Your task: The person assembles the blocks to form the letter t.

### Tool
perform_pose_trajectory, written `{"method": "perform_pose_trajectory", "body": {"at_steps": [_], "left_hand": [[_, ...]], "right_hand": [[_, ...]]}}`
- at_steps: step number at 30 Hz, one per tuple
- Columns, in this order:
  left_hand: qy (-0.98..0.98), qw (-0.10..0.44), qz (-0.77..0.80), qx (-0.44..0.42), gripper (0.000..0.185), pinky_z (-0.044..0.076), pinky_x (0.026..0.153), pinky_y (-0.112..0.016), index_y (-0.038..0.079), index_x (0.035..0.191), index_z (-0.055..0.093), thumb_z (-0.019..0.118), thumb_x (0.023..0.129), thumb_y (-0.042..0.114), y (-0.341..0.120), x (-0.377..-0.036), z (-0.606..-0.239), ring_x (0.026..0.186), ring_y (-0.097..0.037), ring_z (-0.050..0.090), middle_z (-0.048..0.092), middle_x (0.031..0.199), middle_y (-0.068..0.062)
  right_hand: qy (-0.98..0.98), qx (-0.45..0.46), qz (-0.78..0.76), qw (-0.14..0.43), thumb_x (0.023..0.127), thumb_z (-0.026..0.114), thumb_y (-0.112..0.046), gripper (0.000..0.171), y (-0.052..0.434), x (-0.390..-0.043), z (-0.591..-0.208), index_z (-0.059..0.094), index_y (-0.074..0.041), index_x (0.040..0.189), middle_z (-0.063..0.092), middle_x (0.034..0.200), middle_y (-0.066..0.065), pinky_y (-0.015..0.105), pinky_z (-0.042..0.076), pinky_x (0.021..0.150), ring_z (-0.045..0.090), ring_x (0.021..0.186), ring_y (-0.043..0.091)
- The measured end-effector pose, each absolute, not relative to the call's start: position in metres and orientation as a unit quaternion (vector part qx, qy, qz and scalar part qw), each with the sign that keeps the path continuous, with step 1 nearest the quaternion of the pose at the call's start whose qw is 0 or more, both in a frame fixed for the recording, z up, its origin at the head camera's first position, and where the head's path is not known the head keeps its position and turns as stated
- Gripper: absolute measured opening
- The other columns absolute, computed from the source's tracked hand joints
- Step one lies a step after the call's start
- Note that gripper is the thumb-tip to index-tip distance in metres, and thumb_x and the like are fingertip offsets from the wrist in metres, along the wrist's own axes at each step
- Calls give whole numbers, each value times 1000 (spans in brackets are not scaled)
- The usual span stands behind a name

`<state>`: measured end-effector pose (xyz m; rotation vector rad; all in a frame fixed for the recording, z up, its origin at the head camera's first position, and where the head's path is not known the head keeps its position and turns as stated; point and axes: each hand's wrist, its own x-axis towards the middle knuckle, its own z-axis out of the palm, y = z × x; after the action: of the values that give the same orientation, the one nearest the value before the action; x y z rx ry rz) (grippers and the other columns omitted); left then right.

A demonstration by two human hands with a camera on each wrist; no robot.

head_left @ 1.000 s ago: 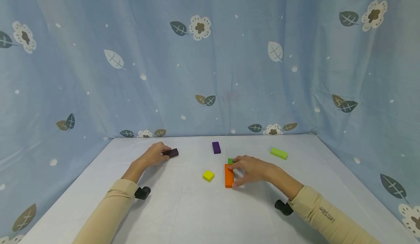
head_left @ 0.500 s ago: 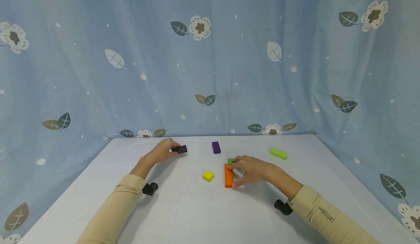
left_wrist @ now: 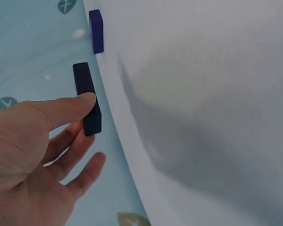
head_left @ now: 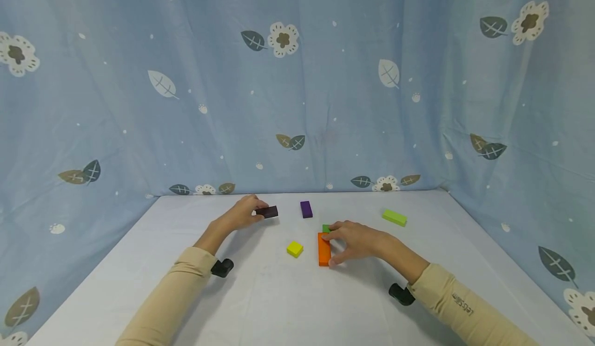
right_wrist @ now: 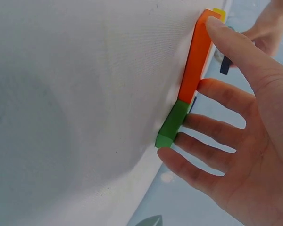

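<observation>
Dark block (head_left: 267, 211) is pinched by left hand (head_left: 243, 213) above table (head_left: 279, 304), near purple block (head_left: 306, 209); orange block (head_left: 324, 249), abutting green block (head_left: 327, 228), is touched by spread fingers of right hand (head_left: 358, 241).

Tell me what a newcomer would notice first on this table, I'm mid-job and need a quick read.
The two hands: the left hand pinches a dark block toward the back left of the white table, beside a purple block. The right hand rests against an orange block with a small green block at its far end, mid-table. A yellow cube lies just left of the orange one, and a lime block sits alone at back right.
</observation>
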<state>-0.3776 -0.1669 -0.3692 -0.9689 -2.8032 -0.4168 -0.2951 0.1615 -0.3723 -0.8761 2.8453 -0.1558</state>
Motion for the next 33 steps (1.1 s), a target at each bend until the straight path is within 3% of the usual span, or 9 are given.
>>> {"method": "perform_pose_trajectory", "body": {"at_steps": [21, 33], "left_hand": [[-925, 31, -159, -344, 33, 42, 78, -32, 7, 114, 63, 66, 81, 12, -117, -367, -366, 92, -24, 53, 61, 99, -6], [-924, -3, -160, -347, 34, 44, 89, -34, 9, 116, 62, 65, 82, 13, -93, -364, -371, 98, -22, 53, 59, 107, -7]], "right_hand": [[951, -296, -50, 78, 67, 64, -64, 69, 160, -295, -370, 55, -29, 126, 46, 137, 5, 47, 41, 97, 45, 121, 25], [945, -313, -54, 72, 67, 64, -63, 70, 160, -294, -369, 55, -25, 126, 47, 136, 8, 48, 40, 98, 46, 121, 27]]}}
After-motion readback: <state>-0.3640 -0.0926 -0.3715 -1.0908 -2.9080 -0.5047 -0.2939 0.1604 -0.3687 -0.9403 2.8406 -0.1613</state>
